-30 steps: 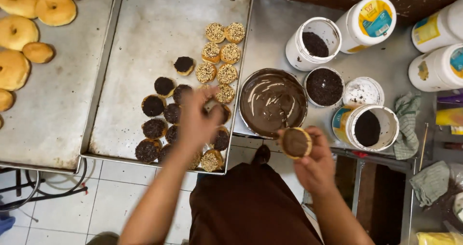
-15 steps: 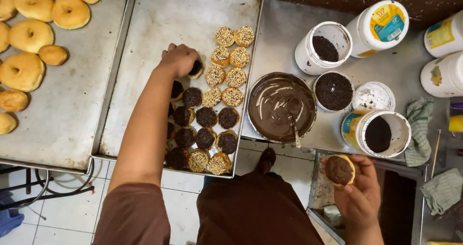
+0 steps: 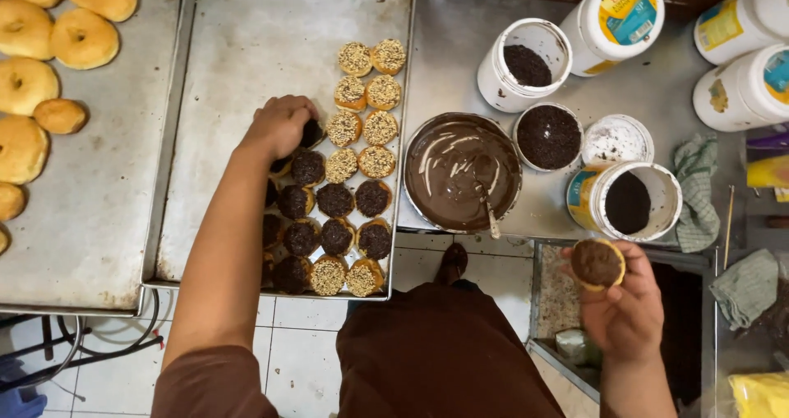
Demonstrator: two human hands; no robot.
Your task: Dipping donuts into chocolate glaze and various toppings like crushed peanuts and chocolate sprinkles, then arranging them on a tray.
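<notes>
My left hand (image 3: 279, 126) reaches over the middle metal tray (image 3: 246, 48) and grips a dark sprinkle-covered donut (image 3: 313, 133) at the top of the dark rows. Rows of dark-sprinkled donuts (image 3: 335, 199) and nut-topped donuts (image 3: 367, 92) fill the tray's right side. My right hand (image 3: 629, 311) is low at the right, holding a chocolate-glazed donut (image 3: 597, 263) face up, just below an open tub of dark sprinkles (image 3: 629, 203). A metal bowl of chocolate glaze (image 3: 460, 171) with a spoon in it sits between my hands.
Plain unglazed donuts (image 3: 80, 38) lie on the left tray. Open tubs of sprinkles (image 3: 526, 64), a small bowl of sprinkles (image 3: 549, 137), a lid (image 3: 616, 140) and closed white jars (image 3: 620, 15) stand on the steel counter. Green cloths (image 3: 697, 192) lie at the right.
My left hand stayed by the lone dark donut and drew it down towards the dark rows. My right hand lifted the glazed donut slightly, closer to the sprinkle tub.
</notes>
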